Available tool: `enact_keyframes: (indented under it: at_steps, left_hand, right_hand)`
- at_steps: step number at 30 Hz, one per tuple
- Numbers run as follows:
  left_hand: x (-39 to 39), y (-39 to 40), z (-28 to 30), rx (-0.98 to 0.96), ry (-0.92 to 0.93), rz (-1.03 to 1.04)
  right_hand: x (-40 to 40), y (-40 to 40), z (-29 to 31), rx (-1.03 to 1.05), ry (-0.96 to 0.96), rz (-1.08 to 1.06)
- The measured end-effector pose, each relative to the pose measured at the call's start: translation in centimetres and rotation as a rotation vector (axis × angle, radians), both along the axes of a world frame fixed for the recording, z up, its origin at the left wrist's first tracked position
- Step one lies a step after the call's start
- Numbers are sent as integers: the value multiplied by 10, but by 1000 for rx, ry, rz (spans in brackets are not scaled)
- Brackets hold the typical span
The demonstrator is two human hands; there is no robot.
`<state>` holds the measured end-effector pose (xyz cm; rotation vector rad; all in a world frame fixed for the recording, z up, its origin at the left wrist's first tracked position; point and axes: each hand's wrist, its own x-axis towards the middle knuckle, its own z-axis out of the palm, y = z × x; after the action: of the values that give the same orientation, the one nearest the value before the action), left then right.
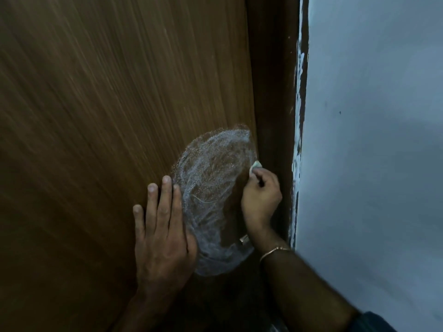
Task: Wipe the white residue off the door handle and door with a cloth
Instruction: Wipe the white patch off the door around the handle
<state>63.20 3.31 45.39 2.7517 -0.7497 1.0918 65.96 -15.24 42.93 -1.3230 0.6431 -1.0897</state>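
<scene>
A brown wooden door [107,104] fills the left of the view. On it lies a big oval smear of white residue [211,188], close to the door's right edge. My left hand [160,231] lies flat on the door, fingers spread, just left of the smear. My right hand [261,197] is closed on a small pale wad, seemingly the cloth [255,166], pressed to the door at the smear's upper right edge. A bit of the metal door handle [244,239] shows under my right wrist; the rest is hidden.
The dark brown door frame [273,92] runs down right of the door. Beyond it stands a pale blue-grey wall [371,140], with ragged white paint [298,116] along its edge with the frame. A thin bracelet [275,250] sits on my right wrist.
</scene>
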Motion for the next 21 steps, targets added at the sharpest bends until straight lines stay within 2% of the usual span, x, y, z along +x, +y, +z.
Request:
enact_keyframes:
  at_steps: [4,8,12,16,21]
  left_hand:
    - [-1,0,1,-12,2,-2]
    - [0,1,1,9,-13,-2]
    - [-1,-1,3,9,-10,2]
    - [1,-3,5,23,-23,-3]
    - [1,-6,16,12,-29,-19]
  right_hand:
    - [-10,19,-5,-150,-52,58]
    - [4,0,9,11,-47,-66]
    - [-11,18,-8,-132,-20,125]
    - [2,-5,-1,26,49,-21]
    - [-9,10,-8,-164,-6,39]
